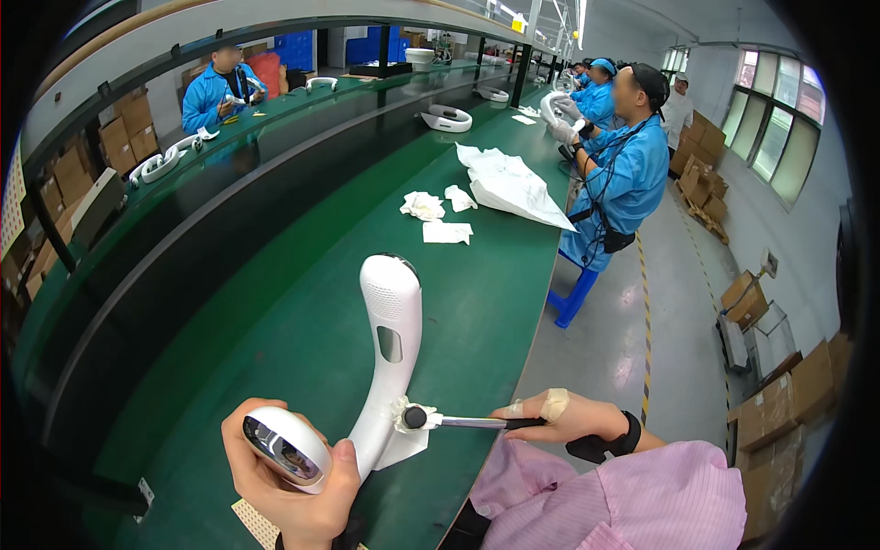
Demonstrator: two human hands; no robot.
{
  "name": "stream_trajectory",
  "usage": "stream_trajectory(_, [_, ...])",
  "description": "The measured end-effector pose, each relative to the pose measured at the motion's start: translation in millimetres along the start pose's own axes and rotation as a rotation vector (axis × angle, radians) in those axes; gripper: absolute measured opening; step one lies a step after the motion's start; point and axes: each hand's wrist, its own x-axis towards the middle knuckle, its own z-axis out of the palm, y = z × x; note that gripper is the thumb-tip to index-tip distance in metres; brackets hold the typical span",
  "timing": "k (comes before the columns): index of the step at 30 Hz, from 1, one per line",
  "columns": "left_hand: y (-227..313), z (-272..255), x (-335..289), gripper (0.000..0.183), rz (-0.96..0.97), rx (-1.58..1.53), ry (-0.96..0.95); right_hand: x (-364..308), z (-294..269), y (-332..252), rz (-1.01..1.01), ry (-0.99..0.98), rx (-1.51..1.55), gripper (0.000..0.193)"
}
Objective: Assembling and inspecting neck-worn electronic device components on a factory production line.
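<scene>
My left hand (298, 515) grips a white curved neck massager (396, 321) near the table's front edge, fingers and thumb wrapped round its near end, which has a shiny mirror-like plate. The other arm of the massager reaches away from me, with a dotted grille and an oval metal plate. In my right hand (579, 418), which has tape on its fingers, is the black grip of a small hammer (467, 423) with a metal shaft. Its round black head rests at the massager's side, with a crumpled white tissue (403, 443) between or around them; the exact contact is hidden.
Crumpled tissues (423, 205) and a white plastic bag (513, 183) lie farther along the green table (467, 316). More massagers (446, 118) sit on the dark conveyor (183, 225). A dotted sticker sheet (255, 524) lies under my left wrist. Co-workers in blue (632, 174) sit along the right edge.
</scene>
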Motion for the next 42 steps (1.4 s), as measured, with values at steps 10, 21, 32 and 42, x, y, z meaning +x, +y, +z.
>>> stream_trajectory(10, [-18.9, 0.1, 9.2, 0.045, 0.099, 0.075, -0.175, 1.6, 3.6, 5.9, -0.023, -0.063, -0.038, 0.038])
stream_trajectory(21, [-15.7, -4.0, 12.5, 0.056, 0.014, 0.055, -0.236, 3.3, 8.9, 7.2, 0.051, -0.085, -0.055, 0.039])
stream_trajectory(32, [-21.0, -5.4, 14.0, 0.058, -0.062, 0.144, -0.296, 5.5, 11.1, -3.5, 0.077, -0.106, -0.089, 0.040])
stream_trajectory(42, [-29.0, -5.1, 19.1, 0.060, 0.083, 0.141, -0.363, 9.3, 12.3, -38.9, 0.101, 0.162, -0.116, 0.048])
